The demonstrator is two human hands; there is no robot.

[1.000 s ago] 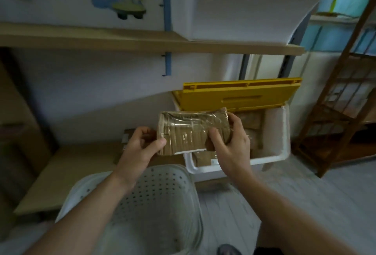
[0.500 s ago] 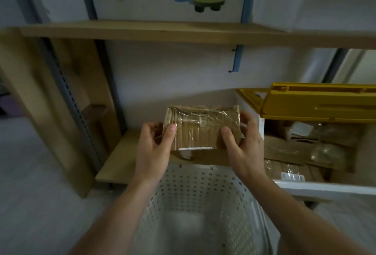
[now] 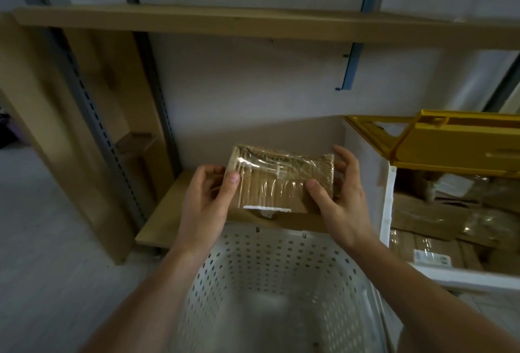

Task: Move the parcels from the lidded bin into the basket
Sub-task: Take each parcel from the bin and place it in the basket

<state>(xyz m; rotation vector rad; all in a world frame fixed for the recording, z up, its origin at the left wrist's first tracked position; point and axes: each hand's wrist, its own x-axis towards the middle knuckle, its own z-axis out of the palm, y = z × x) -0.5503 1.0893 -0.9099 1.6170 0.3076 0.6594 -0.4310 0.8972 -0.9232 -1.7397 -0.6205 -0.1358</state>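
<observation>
Holding brown tape-wrapped cardboard parcel (image 3: pixel 281 182) above white perforated plastic basket (image 3: pixel 270 282), left hand (image 3: pixel 204 206) and right hand (image 3: pixel 342 206) gripping its ends; it has cleared white yellow-lidded bin (image 3: pixel 387 206), so drop-in looks next.

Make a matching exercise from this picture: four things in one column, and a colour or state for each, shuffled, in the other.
Things:
1. parcel
2. basket
3. bin lid
4. upper shelf

Descriptions:
A. yellow, raised open
B. brown, wrapped in clear tape, held by left hand and right hand
C. plain wood, running across the wall
D. white, dotted with holes

Pairs: 1-B, 2-D, 3-A, 4-C
</observation>
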